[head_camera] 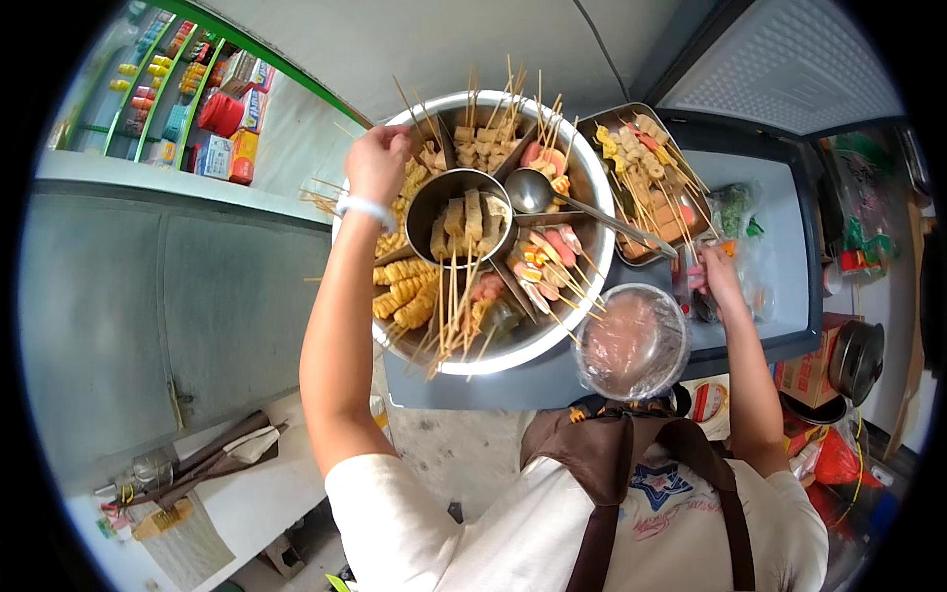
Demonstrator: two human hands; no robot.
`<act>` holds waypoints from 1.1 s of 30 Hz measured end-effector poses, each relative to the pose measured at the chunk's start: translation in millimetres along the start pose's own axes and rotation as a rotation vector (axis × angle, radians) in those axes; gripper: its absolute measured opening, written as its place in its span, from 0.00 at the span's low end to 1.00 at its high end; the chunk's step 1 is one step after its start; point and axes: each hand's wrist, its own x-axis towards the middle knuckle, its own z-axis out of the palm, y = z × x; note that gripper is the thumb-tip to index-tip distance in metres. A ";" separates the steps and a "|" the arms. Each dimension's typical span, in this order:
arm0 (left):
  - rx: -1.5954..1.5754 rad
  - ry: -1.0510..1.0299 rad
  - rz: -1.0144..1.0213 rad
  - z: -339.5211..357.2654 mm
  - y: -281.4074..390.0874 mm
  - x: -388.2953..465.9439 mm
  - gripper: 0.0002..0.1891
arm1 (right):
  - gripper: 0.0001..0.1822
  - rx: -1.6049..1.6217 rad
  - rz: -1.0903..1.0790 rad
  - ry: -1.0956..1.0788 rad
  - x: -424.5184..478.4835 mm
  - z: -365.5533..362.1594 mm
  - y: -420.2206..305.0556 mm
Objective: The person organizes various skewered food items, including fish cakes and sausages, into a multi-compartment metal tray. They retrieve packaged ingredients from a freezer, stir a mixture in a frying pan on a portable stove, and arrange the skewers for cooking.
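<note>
A large round metal pot (484, 365) with dividers holds skewered food around a central metal cylinder (420, 235). My left hand (379, 161) is at its upper-left rim, beside a section of skewers; its fingertips are partly hidden, so any grip is unclear. Fried spiral skewers (405, 292) lie in the lower-left section, and sausage skewers (546, 255) in the right one. A steel ladle (530, 191) rests across the pot. My right hand (716, 280) is by the stick ends below a rectangular metal tray (638, 257) of skewers; whether it pinches a stick cannot be told.
A plastic-wrapped round bowl (632, 340) stands on the dark freezer edge nearest my body. Bagged goods (732, 207) lie inside the open chest freezer (784, 259), its lid (784, 66) raised. Packaged goods (222, 115) fill green-edged shelves at upper left. Pots (857, 362) and boxes crowd the right.
</note>
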 end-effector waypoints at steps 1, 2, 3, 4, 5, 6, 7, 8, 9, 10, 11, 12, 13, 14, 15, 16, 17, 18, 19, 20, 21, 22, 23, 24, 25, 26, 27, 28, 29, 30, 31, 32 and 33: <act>0.130 -0.037 -0.031 7.5 1.7 23.9 0.19 | 0.15 -0.134 -0.165 0.181 10.5 -7.5 21.7; 0.147 0.034 0.006 15.5 -1.6 43.4 0.20 | 0.14 -0.276 -0.324 0.361 12.6 -10.8 35.3; 0.166 0.106 0.030 23.1 -10.0 57.8 0.21 | 0.13 -0.287 -0.356 0.400 3.4 -10.5 33.2; 0.186 0.178 0.050 29.1 -17.8 68.4 0.22 | 0.11 -0.301 -0.388 0.435 -9.6 -12.7 26.9; 0.224 0.229 0.060 33.7 -26.0 78.4 0.24 | 0.10 -0.315 -0.421 0.466 -21.2 -12.4 18.8; 0.253 0.275 0.081 40.8 -24.5 87.9 0.25 | 0.09 -0.301 -0.421 0.452 -29.6 -12.8 14.2; 0.283 0.322 0.099 46.6 -25.1 94.0 0.27 | 0.08 -0.313 -0.424 0.437 -33.4 -13.1 14.5; 0.262 0.277 0.047 52.7 -25.5 99.5 0.23 | 0.08 -0.325 -0.428 0.419 -36.1 -13.4 15.2; 0.190 0.168 -0.001 54.9 -21.6 104.5 0.21 | 0.08 -0.333 -0.432 0.401 -37.7 -12.7 14.1; 0.119 0.060 -0.050 56.1 -18.4 108.8 0.19 | 0.08 -0.327 -0.434 0.389 -38.8 -11.4 12.2; 0.050 -0.048 -0.102 57.0 -15.7 112.6 0.18 | 0.08 -0.322 -0.435 0.375 -40.3 -9.9 9.7; 0.023 -0.018 -0.105 54.6 -9.0 107.0 0.14 | 0.08 -0.319 -0.436 0.358 -44.1 -9.2 5.8; -0.024 -0.033 -0.095 56.1 -19.2 111.4 0.14 | 0.08 -0.328 -0.431 0.349 -46.5 -7.5 1.0; -0.071 -0.048 -0.087 52.9 -35.7 119.7 0.13 | 0.08 -0.336 -0.425 0.339 -47.3 -4.7 -5.1; -0.118 -0.066 -0.080 48.6 -51.7 123.8 0.13 | 0.08 -0.347 -0.417 0.329 -49.2 -1.6 -10.3; -0.187 -0.080 -0.073 44.3 -56.0 124.9 0.12 | 0.08 -0.348 -0.435 0.321 -49.9 0.9 -12.8; -0.177 -0.077 -0.085 41.1 -60.1 124.6 0.13 | 0.08 -0.349 -0.452 0.311 -48.7 3.7 -15.7; -0.182 -0.078 -0.066 41.3 -54.1 122.4 0.13 | 0.08 -0.347 -0.459 0.317 -47.7 3.6 -16.6; -0.193 -0.079 -0.049 39.5 -64.6 126.2 0.12 | 0.08 -0.303 -0.532 0.283 -40.5 7.2 -11.8; -0.145 -0.055 -0.049 44.3 -57.0 123.7 0.13 | 0.08 -0.320 -0.545 0.272 -35.5 7.9 -10.3; -0.199 -0.015 -0.035 43.0 -78.8 126.1 0.14 | 0.08 -0.383 -0.535 0.236 -40.0 16.6 -25.7; -0.171 0.002 0.018 42.8 -87.0 124.9 0.15 | 0.08 -0.400 -0.534 0.255 -42.2 25.4 -36.0; -0.061 0.040 0.128 48.4 -68.9 118.3 0.15 | 0.07 -0.404 -0.681 0.308 -37.5 26.1 -36.1; -0.087 0.059 0.146 45.6 -76.0 118.3 0.16 | 0.07 -0.357 -0.711 0.315 -38.5 36.1 -46.8; -0.124 0.062 0.149 46.6 -79.7 118.1 0.17 | 0.06 -0.423 -0.710 0.298 -40.2 40.3 -57.5; -0.250 0.015 0.078 46.4 -86.7 119.6 0.15 | 0.05 -0.466 -0.807 0.313 -35.9 45.3 -59.7; -0.292 -0.027 0.054 46.9 -87.3 121.1 0.15 | 0.04 -0.509 -0.905 0.329 -30.0 49.0 -59.9; -0.336 -0.067 0.027 47.1 -87.2 121.0 0.14 | 0.05 -0.535 -0.880 0.338 -25.3 53.6 -58.5; -0.379 -0.107 0.000 47.8 -86.9 121.2 0.13 | 0.05 -0.562 -0.854 0.346 -21.0 57.4 -56.5; -0.412 -0.073 -0.003 51.6 -82.1 117.1 0.11 | 0.06 -0.590 -0.826 0.354 -18.0 61.0 -56.3; -0.401 -0.084 -0.022 52.9 -79.4 116.9 0.11 | 0.06 -0.591 -0.727 0.335 -14.5 63.5 -57.2; -0.391 -0.096 -0.042 53.9 -75.5 117.2 0.11 | 0.07 -0.591 -0.627 0.315 -11.0 65.6 -58.9; -0.376 -0.099 -0.065 50.2 -78.0 118.1 0.11 | 0.07 -0.586 -0.533 0.286 -7.5 69.4 -61.4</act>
